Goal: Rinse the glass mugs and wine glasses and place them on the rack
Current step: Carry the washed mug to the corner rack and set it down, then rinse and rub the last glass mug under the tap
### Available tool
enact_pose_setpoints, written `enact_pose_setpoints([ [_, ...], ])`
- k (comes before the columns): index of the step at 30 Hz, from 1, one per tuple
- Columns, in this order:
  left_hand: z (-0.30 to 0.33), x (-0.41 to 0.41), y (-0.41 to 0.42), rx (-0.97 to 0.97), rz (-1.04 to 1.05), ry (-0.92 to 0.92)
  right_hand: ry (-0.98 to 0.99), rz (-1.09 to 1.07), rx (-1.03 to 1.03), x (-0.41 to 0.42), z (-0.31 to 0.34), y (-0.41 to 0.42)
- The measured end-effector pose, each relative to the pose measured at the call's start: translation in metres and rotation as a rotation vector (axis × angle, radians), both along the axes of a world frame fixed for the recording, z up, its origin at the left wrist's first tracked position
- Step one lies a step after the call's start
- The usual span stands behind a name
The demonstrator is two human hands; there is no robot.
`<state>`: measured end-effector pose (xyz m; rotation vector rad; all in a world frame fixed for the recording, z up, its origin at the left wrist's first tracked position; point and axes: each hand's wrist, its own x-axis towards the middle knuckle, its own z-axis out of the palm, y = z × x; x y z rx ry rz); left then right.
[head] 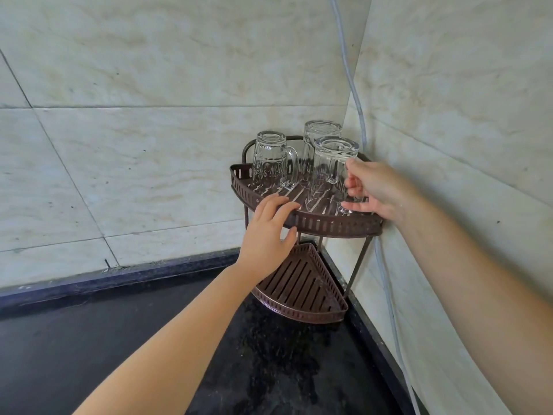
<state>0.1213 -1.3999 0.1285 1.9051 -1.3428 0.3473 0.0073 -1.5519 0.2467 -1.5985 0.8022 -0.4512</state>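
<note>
Mug handle (354,190) seemingly inside right fingers (351,205).

Corner rack (323,224), upper shelf: three inverted glass mugs, left (270,158), rear (320,139) and right (332,166), fill the back and right. The front-left slats stay open, bordered by the left hand (266,232) on the rim. The right hand (377,190) blocks the right wall side. The lower shelf (302,286) appears unoccupied; the dark worktop (119,339) in front lies open.
</note>
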Motion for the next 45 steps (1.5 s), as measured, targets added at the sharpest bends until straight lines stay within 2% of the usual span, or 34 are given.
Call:
enact_pose_setpoints([
  [4,0.006,-0.001,0.003,0.048,-0.01,-0.003,0.038,0.005,-0.047,-0.008,0.006,0.007],
  [5,0.011,-0.002,0.005,0.069,-0.018,0.021,0.086,0.001,-0.122,-0.012,0.008,0.008],
  [7,0.024,-0.007,0.016,0.064,-0.032,0.094,0.189,-0.046,-0.403,-0.024,0.007,0.009],
  [8,0.031,-0.01,0.025,0.045,-0.037,0.129,0.174,-0.081,-0.542,-0.031,0.005,0.014],
  [10,0.042,-0.019,0.049,0.01,-0.052,0.227,0.009,-0.095,-0.674,-0.046,-0.003,0.035],
  [13,0.035,-0.04,0.102,-0.05,-0.062,0.434,-0.171,0.075,-0.591,-0.057,-0.037,0.083],
  [16,0.001,-0.06,0.171,-0.055,0.022,0.574,-0.2,0.319,-0.393,-0.051,-0.091,0.14],
  [20,-0.054,-0.096,0.266,-0.099,0.302,0.734,-0.121,0.562,-0.199,-0.039,-0.164,0.22],
  [26,-0.108,-0.149,0.384,-0.339,0.785,0.92,0.023,0.886,-0.038,-0.02,-0.22,0.348],
  [34,-0.13,-0.248,0.537,-0.494,1.117,0.97,0.082,1.255,-0.043,-0.058,-0.25,0.51],
  [45,-0.137,-0.379,0.75,-0.407,1.523,0.857,-0.04,1.618,-0.203,-0.138,-0.26,0.767],
])
